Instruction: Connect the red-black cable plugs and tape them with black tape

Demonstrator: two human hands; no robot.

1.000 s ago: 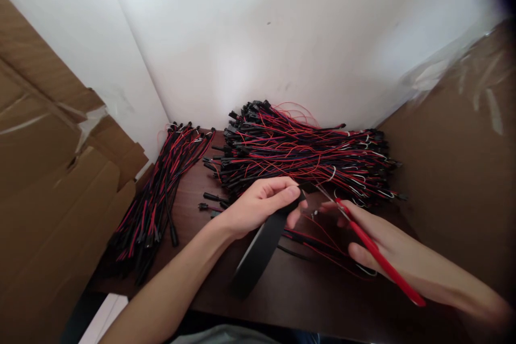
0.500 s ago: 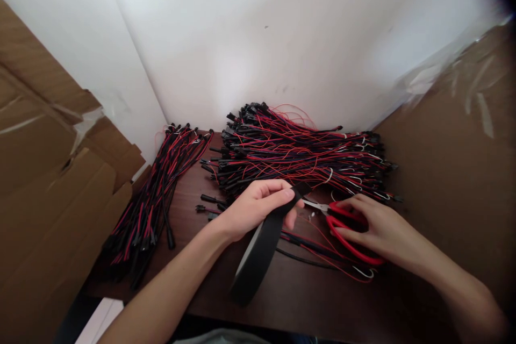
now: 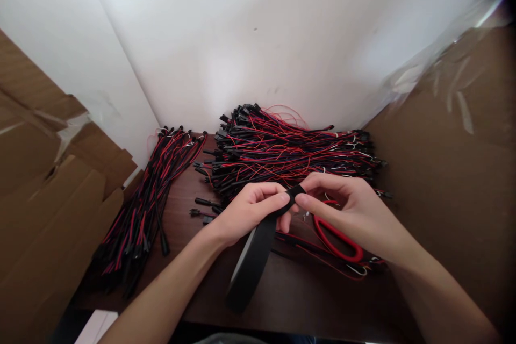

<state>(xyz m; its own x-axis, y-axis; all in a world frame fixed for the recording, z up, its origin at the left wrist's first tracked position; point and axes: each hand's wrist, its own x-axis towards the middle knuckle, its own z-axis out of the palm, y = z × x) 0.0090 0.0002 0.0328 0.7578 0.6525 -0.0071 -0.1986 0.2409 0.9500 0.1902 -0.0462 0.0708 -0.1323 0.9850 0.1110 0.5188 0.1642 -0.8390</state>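
My left hand (image 3: 253, 207) is closed on the free end of a roll of black tape (image 3: 252, 269), which hangs below the fingers. My right hand (image 3: 346, 204) pinches the tip of the same tape end between thumb and forefinger, close against the left fingertips. Under the right hand lie scissors with red handles (image 3: 342, 247), partly hidden by the palm. Beneath both hands, a few wires with black sleeving (image 3: 306, 247) rest on the dark table (image 3: 298, 295).
A big heap of red and black wires with connectors (image 3: 278, 156) lies against the white wall (image 3: 226, 37). Another wire bundle (image 3: 149, 199) is at the left. Cardboard stands on the left (image 3: 52, 215) and right (image 3: 439, 156). A pale flat piece (image 3: 97, 325) shows at lower left.
My right hand has let go of the scissors, which now lie on the table, and has moved left to take the tape end. My left hand still holds the tape.
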